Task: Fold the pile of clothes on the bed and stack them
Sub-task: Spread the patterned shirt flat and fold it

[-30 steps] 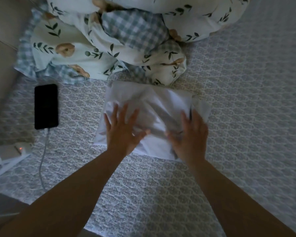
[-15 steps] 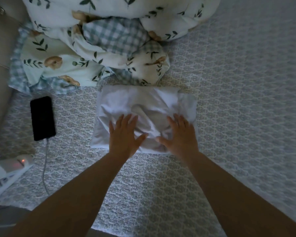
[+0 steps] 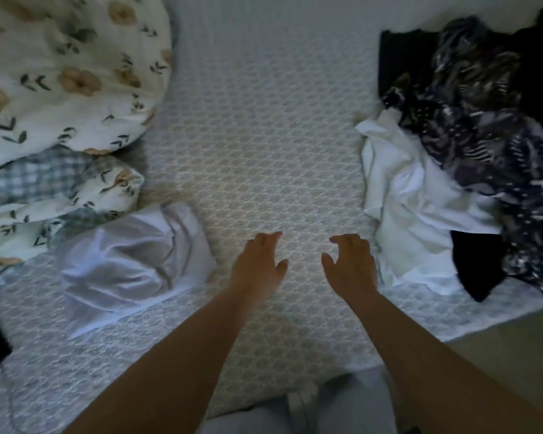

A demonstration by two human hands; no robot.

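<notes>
Here left hand (image 3: 257, 264) and right hand (image 3: 350, 266) apart, holding nothing; clothes pile (image 3: 452, 158) blurred, cut off at right edge

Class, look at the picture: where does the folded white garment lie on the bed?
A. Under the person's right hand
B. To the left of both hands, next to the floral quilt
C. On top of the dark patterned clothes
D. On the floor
B: the folded white garment lies left of the empty left hand and right hand, beside the floral quilt.
</notes>
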